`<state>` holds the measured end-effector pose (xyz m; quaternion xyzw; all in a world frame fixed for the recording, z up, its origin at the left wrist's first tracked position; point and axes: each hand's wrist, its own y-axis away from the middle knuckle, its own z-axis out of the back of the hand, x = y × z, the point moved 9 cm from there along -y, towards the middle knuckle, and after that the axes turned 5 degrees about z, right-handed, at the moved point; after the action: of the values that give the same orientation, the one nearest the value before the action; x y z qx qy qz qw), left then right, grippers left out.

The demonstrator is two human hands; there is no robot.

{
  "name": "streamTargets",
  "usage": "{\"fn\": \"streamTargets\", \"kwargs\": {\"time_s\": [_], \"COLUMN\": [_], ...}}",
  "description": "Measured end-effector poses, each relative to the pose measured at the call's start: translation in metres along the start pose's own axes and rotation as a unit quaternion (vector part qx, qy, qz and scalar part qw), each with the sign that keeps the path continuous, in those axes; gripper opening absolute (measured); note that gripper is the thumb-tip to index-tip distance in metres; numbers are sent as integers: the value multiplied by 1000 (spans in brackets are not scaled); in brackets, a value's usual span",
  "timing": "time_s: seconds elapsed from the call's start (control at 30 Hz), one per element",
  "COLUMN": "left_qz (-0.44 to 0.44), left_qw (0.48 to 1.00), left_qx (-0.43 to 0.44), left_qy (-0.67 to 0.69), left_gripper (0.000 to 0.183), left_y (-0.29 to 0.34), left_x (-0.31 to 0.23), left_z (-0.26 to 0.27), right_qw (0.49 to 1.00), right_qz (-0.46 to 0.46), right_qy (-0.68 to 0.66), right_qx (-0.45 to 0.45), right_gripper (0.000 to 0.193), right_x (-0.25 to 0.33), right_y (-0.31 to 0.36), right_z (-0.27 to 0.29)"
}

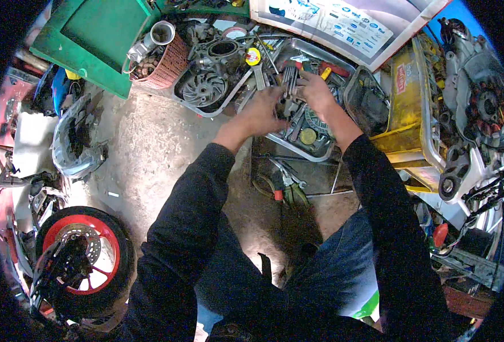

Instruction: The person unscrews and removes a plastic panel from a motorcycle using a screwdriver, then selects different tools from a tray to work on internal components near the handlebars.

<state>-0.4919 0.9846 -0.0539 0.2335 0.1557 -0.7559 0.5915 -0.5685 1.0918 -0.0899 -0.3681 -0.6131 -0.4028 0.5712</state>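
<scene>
Both my hands are over a metal tray [307,155] heaped with tools and metal parts. My left hand [261,112] reaches in from the tray's left side, thumb and fingers spread apart above dark pieces. Close by on the right, my right hand [316,94] has its fingers bent down and drawn together; whatever is in them is too dark and small to make out. Dark grey ribbed metal pieces [289,76] stand between the hands. Also in the tray are a large spanner [259,77], a round brass-coloured disc [308,136] and a toothed ring [314,122].
Left of the tray, a second tray holds a finned rotor [204,91] and an engine casting [223,50]. Behind it stands a pink basket [168,65]. A yellow crate [403,108] rises on the right. Pliers [294,195] and spanners lie nearer me; a red-rimmed wheel [112,251] is at lower left.
</scene>
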Motion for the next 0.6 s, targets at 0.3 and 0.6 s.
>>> {"fn": "streamTargets", "kwargs": {"time_s": [0.3,0.6], "left_qz": [-106,-67], "left_qw": [971,987], "left_qx": [13,-42], "left_qy": [-214,-140], "left_gripper": [93,68], "left_y": [21,-7], "left_x": [-14,-23], "left_z": [-45,-43], "right_qw": [882,842], "right_qz": [45,79], "right_qy": [469,534], "right_qx": [4,5], "right_gripper": [39,38], "right_x": [31,62], "right_y": [31,43], "right_z": [9,9]}}
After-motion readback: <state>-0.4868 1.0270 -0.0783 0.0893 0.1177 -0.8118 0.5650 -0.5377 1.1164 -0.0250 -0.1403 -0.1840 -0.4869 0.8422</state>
